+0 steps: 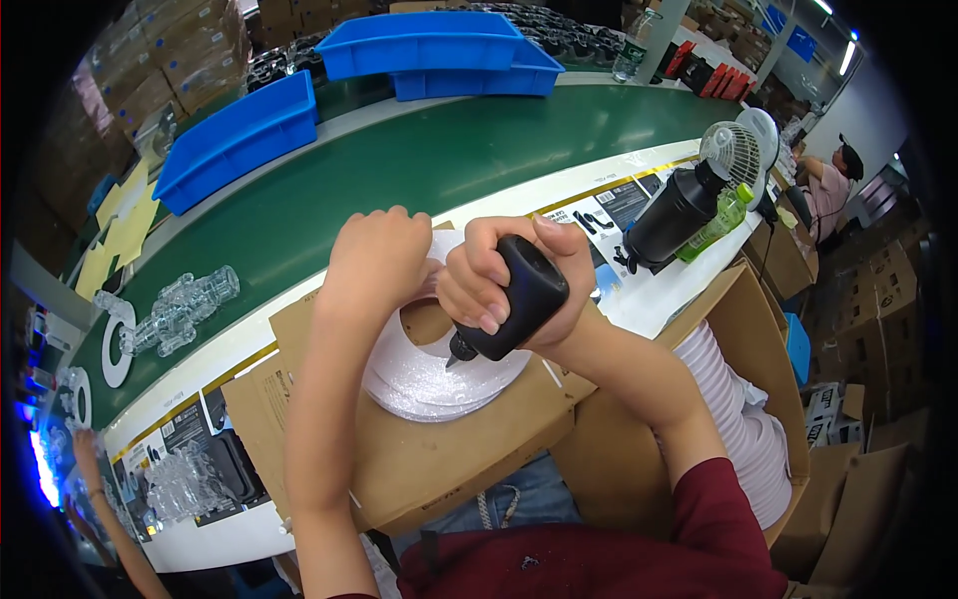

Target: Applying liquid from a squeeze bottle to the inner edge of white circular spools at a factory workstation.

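Note:
A stack of flat, glossy white rings (424, 384) lies on a brown cardboard box (439, 469) in front of me. My right hand (544, 285) is wrapped round a black squeeze bottle (524, 299), tilted so that its narrow nozzle points down at the near part of the top ring. From this view, I cannot tell whether the nozzle touches it or whether anything comes out. Closed over the far left part of the stack, my left hand (384, 255) has its fingertips hidden, and what they grip does not show.
Beyond the box runs a green conveyor belt (419, 150) with blue trays (239, 140) along it. Clear plastic packs (190, 304) sit left. A black bottle (674, 215), a green bottle (714, 225) and a fan (733, 150) stand right. An open carton (748, 369) is beside me; another person's arm (110, 509) reaches in lower left.

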### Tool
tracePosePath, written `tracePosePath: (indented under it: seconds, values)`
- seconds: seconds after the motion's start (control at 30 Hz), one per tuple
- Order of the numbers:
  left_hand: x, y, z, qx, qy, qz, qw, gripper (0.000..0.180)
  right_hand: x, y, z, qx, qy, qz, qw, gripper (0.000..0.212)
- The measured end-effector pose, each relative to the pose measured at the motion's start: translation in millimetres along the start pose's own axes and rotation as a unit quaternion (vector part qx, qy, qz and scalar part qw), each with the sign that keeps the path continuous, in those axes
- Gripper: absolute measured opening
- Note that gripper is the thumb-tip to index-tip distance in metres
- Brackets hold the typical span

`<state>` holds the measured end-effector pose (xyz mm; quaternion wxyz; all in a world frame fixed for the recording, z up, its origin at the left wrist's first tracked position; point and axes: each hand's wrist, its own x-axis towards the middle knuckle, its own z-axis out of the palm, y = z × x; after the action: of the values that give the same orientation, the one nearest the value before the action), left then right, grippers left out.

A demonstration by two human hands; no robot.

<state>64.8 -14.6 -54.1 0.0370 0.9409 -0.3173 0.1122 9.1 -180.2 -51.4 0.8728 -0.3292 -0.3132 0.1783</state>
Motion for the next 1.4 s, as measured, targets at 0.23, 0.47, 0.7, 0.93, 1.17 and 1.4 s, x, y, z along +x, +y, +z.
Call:
tracePosePath:
  seconds: [0.23, 0.47, 0.7, 0.93, 1.17, 1.4]
  values:
    - [-0.7, -2.2, 1.8, -0.005, -0.003, -0.008, 1.000, 0.017, 0.6, 4.0, 4.6, -0.011, 0.012, 0.026, 1.000, 0.048]
    - [1.0, -1.3, 0.1, -0.017, -0.018, -0.018, 1.000, 0.017, 0.3, 1.6, 4.6, -0.031, 0.010, 0.037, 0.999, 0.048]
    - [0.6, -1.1, -4.3, -0.018, -0.024, -0.021, 0.999, 0.019, 1.0, 0.4, 4.2, -0.024, 0.011, 0.044, 0.999, 0.046]
    - [1.8, -5.3, 1.0, -0.057, -0.026, -0.013, 0.998, 0.025, 2.0, 0.7, 4.8, 0.011, 0.011, 0.016, 1.000, 0.047]
    - [-0.9, -9.8, -2.1, -0.047, -0.017, -0.013, 0.999, 0.027, 0.6, 2.6, 7.8, 0.063, -0.033, 0.079, 0.994, 0.048]
    - [1.0, -9.9, -8.8, -0.051, -0.040, -0.018, 0.998, 0.024, -2.4, -1.4, 14.7, 0.026, -0.024, 0.112, 0.993, 0.048]
